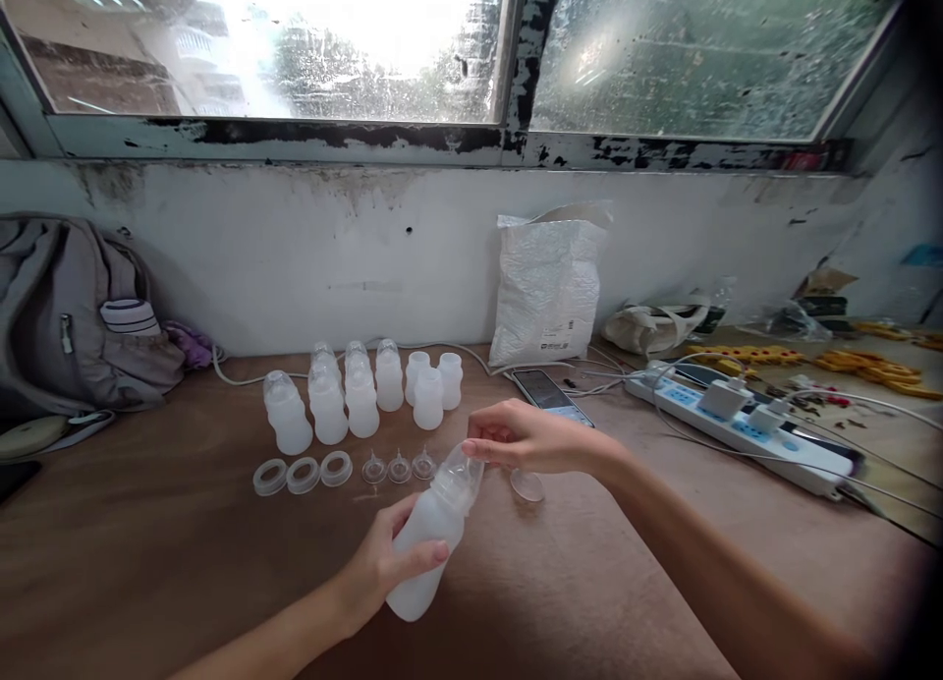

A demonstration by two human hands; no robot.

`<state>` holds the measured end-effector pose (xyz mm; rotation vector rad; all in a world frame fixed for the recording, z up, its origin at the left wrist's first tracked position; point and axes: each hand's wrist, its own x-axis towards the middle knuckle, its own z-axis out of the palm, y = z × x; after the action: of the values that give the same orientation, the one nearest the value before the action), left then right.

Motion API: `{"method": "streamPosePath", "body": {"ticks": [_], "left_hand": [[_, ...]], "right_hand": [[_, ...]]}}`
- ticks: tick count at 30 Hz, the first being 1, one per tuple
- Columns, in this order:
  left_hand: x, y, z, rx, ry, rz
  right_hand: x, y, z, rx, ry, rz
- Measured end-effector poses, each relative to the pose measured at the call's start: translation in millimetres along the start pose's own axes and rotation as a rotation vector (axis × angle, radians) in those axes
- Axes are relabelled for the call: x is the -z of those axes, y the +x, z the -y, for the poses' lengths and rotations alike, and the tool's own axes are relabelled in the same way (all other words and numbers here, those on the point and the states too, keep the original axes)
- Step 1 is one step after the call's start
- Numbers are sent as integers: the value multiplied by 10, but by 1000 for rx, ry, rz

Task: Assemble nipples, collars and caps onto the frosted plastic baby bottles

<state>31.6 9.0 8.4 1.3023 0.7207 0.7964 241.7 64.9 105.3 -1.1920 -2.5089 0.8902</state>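
A frosted white baby bottle [423, 554] is tilted over the table, its top leaning up and to the right. My left hand [387, 565] is wrapped round its body. At the bottle's top, the fingers of my right hand [520, 436] pinch the clear cap [464, 472], which sits over the bottle's neck. Behind them stand several capped bottles [289, 417] and three uncapped bottle bodies [428, 401]. Three collar rings [303, 476] and three clear teats [399, 467] lie in a row. Beside my right wrist rests a clear dome-like cap [527, 484], partly hidden.
A phone [549, 393] lies behind my right hand, before a silver padded bag [546, 292] against the wall. To the right is a power strip [737, 420] with cables and yellow parts [876, 368]. A grey backpack [66, 307] sits at left.
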Motion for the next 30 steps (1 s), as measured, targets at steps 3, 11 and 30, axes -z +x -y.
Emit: {"method": "streamPosePath", "body": {"ticks": [3,11,30], "left_hand": [[2,-4,14,14,-15,15],[1,-12,-21,-13,75,49],[466,-180,24,-350,496,-398]], "right_hand": [[-5,15,-30,-16,17,39],[-4,60,-107,-99,224,180],[-1147,293,-156,-34,217,-437]]}}
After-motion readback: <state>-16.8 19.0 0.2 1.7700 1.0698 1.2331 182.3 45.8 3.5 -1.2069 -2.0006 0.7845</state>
